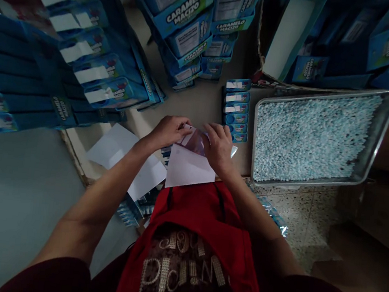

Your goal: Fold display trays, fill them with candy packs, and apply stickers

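A white sheet [190,166] lies at the table's front edge, right before my body. Above it, my left hand [170,131] pinches the left side of a thin, partly clear piece [195,141]. My right hand [218,148] is at the right end of that same piece, with its fingers bent over it; the fingertips are partly hidden. More white paper [138,172] lies under and beside my left forearm. Just beyond my right hand stands a short column of small blue packs [236,118], some with white strips on them.
A metal tray [255,143] of small pale blue and white pieces is at the right. Stacked blue boxes [188,40] stand at the back, and rows of blue packs [105,91] fill the left. A carton edge rises at the back right.
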{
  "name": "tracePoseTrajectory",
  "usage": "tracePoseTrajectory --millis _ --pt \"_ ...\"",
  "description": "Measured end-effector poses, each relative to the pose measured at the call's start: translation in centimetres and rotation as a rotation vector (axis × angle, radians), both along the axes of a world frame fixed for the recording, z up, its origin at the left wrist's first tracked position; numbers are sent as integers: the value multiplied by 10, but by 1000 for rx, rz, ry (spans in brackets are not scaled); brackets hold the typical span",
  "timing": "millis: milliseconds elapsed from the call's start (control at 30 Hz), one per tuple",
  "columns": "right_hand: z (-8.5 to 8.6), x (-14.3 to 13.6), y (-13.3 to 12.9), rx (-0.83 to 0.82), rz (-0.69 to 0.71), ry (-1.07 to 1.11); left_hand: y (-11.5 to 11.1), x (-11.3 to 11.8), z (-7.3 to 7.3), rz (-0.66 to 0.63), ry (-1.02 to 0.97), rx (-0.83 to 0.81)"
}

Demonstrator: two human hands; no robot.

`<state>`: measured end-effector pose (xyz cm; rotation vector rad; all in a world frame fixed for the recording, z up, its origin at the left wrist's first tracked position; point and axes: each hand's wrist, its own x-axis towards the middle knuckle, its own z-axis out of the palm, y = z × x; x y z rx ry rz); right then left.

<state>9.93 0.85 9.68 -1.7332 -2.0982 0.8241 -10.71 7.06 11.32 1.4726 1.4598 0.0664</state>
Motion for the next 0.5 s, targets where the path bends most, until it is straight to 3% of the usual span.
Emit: tracePoseTrajectory --millis 133,300,500 --pt "-6 -21 -6 -22 -1 -31 -16 -3 6 106 -42 -41" --pt "-5 -51 -41 -66 0 -83 -40 -14 8 276 -52 -48" --pt "8 -65 -67 -81 26 -80 -65 -25 17 278 -15 -18"
